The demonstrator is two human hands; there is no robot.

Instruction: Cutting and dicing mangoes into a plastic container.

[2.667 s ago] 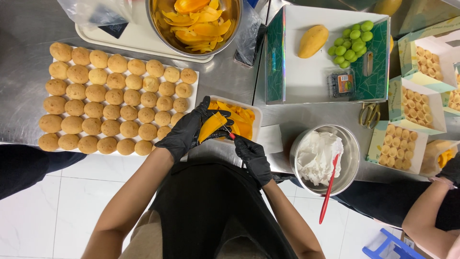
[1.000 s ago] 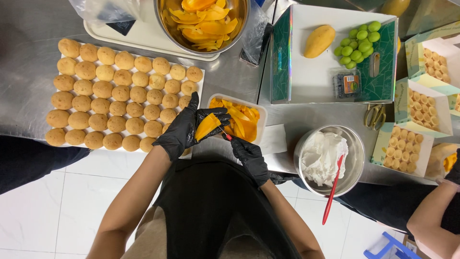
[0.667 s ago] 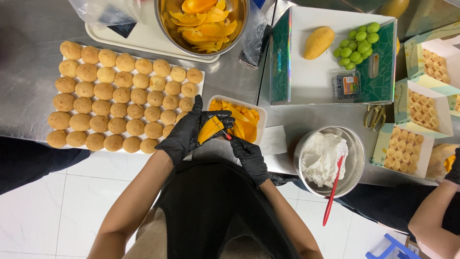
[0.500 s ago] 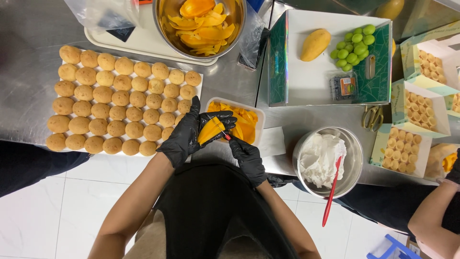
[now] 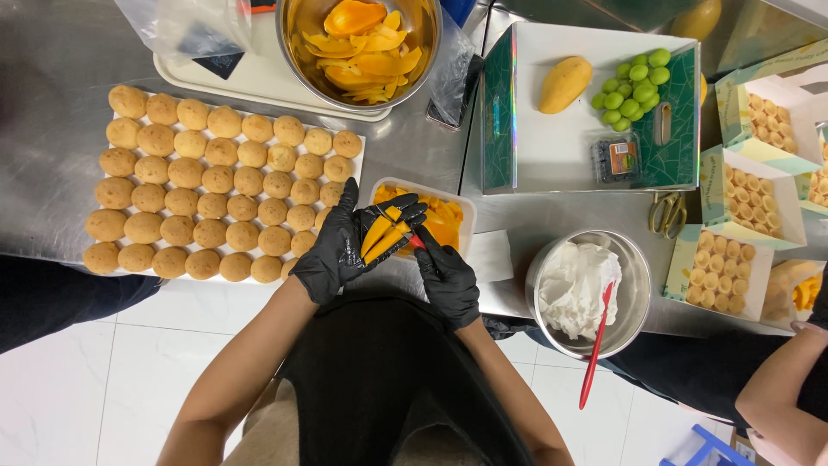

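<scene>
Left hand [image 5: 341, 246] in black glove, cupped around an orange mango piece with parallel cuts [image 5: 385, 235], held just above the near edge of the tabletop [image 5: 52, 52], over the rim of a clear rectangular plastic tub of mango slices [image 5: 448, 216]. Right hand [image 5: 446, 276] in black glove, clenched on a small red-handled knife [image 5: 412, 241], blade mostly hidden against the fruit.

Risks, judged from here:
- Blade working toward the left palm and fingers; wet, slick fruit, so a slip could nick glove or hand.
- Mango piece held at the tabletop's near edge, partly over floor; loose grip could drop slices past the tub.
- Tub sitting at the near edge too; a bump from either wrist could tip it off.
- Juice drips possible onto the white tray of round golden pastry shells [image 5: 211, 185], just left of the tub.
- Steel bowl of white cream with red spatula [image 5: 588, 289] near the right elbow, spatula handle overhanging the edge; elbow swing could knock it.
</scene>
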